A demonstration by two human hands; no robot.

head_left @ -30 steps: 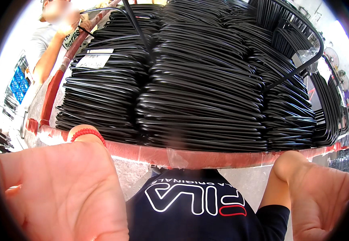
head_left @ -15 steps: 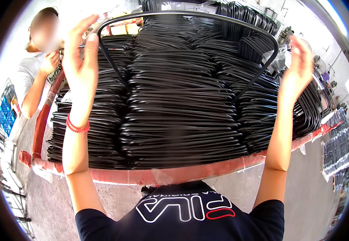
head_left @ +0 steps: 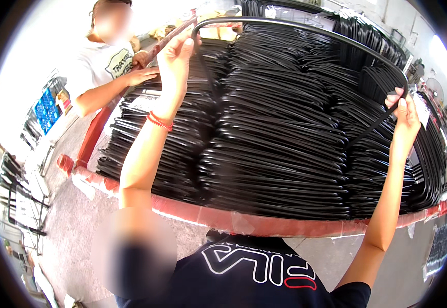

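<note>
A bent black tube frame, shaped like a wide U, is held up over the stacks by both my hands. My left hand, with a red bead bracelet at the wrist, is closed on its left corner. On the other side my right hand grips the tube just below the right bend. Below lie stacked rows of similar black bent tubes, filling a large rack. The lower ends of the held frame overlap the dark stacks and are hard to make out.
A rail wrapped in red runs along the rack's near side, close to my body. At the left, another person stands by the rack with a hand on its edge. Blue crates and black metal frames stand farther left.
My hands were spread apart beside the frame and have now closed on it. The view has shifted, so the rack sits farther right. The other person's hand has come down to the rack.
</note>
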